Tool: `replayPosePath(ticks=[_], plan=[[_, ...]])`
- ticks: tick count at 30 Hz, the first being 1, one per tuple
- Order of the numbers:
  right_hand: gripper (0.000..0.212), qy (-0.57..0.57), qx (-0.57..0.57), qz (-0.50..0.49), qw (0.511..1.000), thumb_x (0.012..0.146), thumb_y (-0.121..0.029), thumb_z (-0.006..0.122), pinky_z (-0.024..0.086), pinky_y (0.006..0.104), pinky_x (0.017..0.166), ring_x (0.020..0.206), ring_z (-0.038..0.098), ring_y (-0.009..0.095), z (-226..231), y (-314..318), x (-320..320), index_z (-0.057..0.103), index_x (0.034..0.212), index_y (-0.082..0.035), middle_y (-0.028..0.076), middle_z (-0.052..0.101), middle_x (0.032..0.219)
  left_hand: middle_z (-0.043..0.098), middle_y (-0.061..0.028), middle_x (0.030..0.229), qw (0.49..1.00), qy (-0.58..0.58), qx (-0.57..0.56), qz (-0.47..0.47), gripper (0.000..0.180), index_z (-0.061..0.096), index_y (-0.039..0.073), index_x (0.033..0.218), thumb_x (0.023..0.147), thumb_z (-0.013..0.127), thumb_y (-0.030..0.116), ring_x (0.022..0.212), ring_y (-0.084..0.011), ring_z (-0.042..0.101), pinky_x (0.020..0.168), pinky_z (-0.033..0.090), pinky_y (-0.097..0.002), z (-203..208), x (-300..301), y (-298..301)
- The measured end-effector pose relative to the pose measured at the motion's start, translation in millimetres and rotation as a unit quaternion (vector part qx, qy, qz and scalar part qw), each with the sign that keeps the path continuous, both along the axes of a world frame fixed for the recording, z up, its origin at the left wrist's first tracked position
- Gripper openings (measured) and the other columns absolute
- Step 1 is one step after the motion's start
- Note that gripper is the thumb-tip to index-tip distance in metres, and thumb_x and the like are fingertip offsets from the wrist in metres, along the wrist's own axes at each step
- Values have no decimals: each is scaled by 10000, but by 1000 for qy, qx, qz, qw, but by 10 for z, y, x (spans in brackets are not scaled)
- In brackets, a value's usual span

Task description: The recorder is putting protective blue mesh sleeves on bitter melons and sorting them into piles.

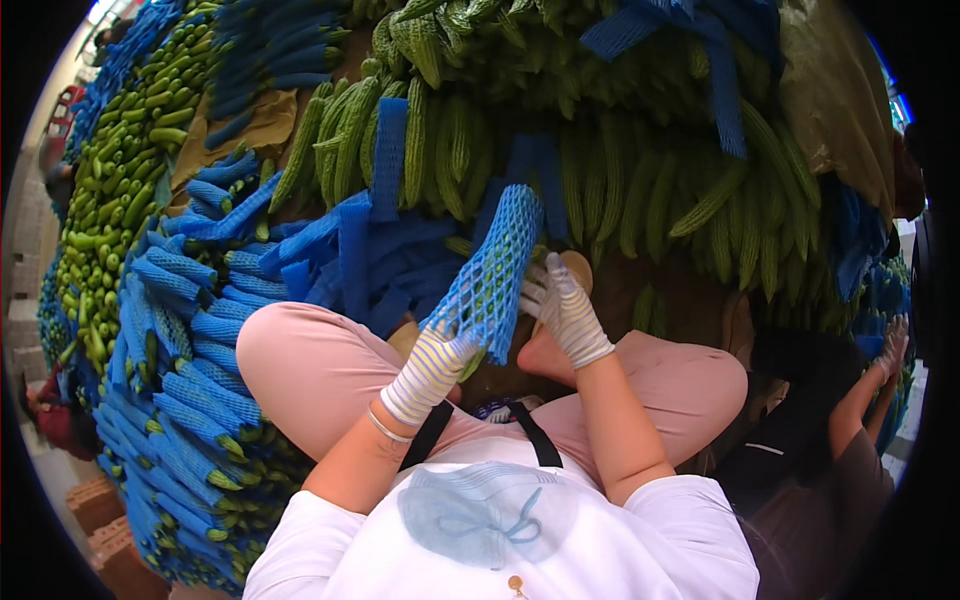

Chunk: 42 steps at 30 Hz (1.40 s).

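Left hand (452,342) grasps a blue-netted gourd's (497,262) near end, long axis slanting forward-right; right hand (568,308) just beside, grip unclear.

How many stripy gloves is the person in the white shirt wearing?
2: one glove on the left hand, at the blue net, and another glove on the right hand, beside the net. Both show.

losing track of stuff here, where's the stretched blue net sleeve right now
In the head view, the blue net sleeve is near the centre, its lower end at the left hand, with the right hand beside it on the right.
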State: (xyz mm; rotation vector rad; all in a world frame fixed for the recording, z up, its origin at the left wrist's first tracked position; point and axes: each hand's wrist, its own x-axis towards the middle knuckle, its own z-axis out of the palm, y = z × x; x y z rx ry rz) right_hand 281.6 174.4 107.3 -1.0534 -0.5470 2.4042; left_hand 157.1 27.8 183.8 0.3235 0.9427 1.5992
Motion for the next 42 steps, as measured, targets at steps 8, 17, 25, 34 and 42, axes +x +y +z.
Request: replayPosePath(ticks=[8, 17, 25, 34, 42], plan=[[605, -21, 193, 81, 978, 804, -195, 623, 473, 251, 742, 829, 555, 131, 1082, -331, -98, 366, 1302, 34, 69, 555, 1000, 617, -60, 1006, 979, 156, -126, -43, 251, 574, 2, 1064, 924, 532, 206, 913, -90, 555, 794, 442, -224, 649, -313, -320], [810, 72, 418, 181, 887, 801, -443, 636, 446, 323, 844, 1007, 569, 235, 1426, -516, -347, 295, 1389, -2, 184, 503, 1238, 583, -62, 939, 945, 67, 13, 319, 438, 475, 63, 1196, 837, 652, 242, 836, -159, 614, 680, 541, -270, 1076, -951, -678], [554, -42, 395, 146, 906, 879, -249, 561, 465, 302, 811, 903, 590, 208, 960, -206, 13, 385, 1326, 27, 158, 558, 1121, 401, -225, 1336, 641, 358, -371, 568, 603, 366, 84, 1346, 829, 607, 280, 1170, -338, 473, 986, 393, -427, 292, -2577, -2442], [447, -156, 408, 217, 873, 889, -174, 558, 451, 289, 841, 950, 563, 183, 254, -124, 38, 447, 1294, -19, 133, 561, 1119, 262, -246, 1425, 445, 593, -626, 242, 526, 460, 107, 1289, 773, 553, 154, 1295, -418, 275, 1078, 251, -426, -586, -2561, -2731], [714, -425, 486, 554, 525, 830, -453, 539, 391, 406, 961, 1172, 472, 362, -509, -101, -842, 272, 1415, -142, 237, 484, 1264, 535, -136, 1228, 822, 477, -21, 310, 342, 495, -24, 1236, 911, 452, 75, 1137, -208, 519, 990, 387, -325, 1018, -1602, -501]])
